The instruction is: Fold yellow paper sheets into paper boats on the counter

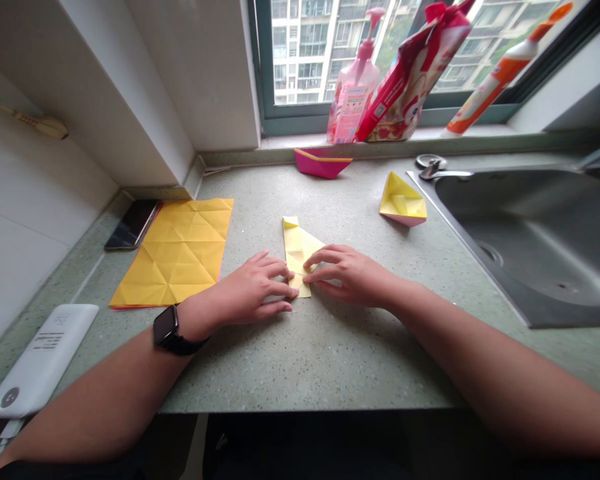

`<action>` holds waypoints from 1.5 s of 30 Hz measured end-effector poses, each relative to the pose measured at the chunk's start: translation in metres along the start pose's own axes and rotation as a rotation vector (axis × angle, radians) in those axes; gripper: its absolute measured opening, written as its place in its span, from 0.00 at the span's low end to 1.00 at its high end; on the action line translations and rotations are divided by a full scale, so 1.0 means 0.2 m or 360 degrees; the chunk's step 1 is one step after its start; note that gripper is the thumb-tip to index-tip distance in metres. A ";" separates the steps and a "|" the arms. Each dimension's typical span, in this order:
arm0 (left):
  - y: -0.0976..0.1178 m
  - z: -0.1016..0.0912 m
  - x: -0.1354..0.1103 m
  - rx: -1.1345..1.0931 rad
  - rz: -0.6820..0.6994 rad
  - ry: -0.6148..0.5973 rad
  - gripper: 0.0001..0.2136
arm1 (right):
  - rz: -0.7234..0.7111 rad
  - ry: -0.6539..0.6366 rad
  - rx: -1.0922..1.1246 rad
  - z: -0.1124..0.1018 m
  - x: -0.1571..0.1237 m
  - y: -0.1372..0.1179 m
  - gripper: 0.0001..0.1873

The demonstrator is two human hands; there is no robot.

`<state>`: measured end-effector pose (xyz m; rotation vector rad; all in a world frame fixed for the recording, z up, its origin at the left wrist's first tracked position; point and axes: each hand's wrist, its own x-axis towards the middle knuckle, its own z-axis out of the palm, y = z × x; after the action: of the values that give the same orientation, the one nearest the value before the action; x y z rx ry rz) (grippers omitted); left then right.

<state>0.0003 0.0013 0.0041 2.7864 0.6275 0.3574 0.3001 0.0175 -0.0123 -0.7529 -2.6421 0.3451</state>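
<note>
A partly folded yellow origami paper [296,248] lies on the speckled countertop in front of me, its long strip running away from me and a triangular flap spreading to the right. My left hand [253,287], a black watch at its wrist, presses its fingertips on the strip's near left edge. From the right, my right hand [347,273] has its fingers curled with the tips on the paper's near part, close to the left fingertips. Parts of the near end are hidden beneath the fingers.
Creased orange paper sheets [180,250] and a phone [131,225] lie left; a white power bank [43,360] is nearer. A pink paper boat [323,164] and a yellow-pink one [404,203] stand beyond. The sink [535,240] is right; bottles [355,100] line the sill.
</note>
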 end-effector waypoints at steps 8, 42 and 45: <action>0.01 -0.02 -0.01 -0.0086 -0.0014 0.0036 0.10 | 0.0039 -0.0033 0.0052 -0.01 0.00 0.00 0.13; 0.00 0.02 0.02 0.0188 -0.0034 0.0609 0.05 | 0.0255 0.0275 -0.0219 0.05 -0.02 0.08 0.30; 0.05 0.00 0.02 0.0230 -0.0008 0.0719 0.04 | 0.0095 0.0315 -0.0219 0.04 -0.01 0.04 0.27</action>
<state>0.0072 -0.0047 0.0081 2.8521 0.7816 0.9940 0.3012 0.0218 -0.0228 -0.8637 -2.4790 0.0990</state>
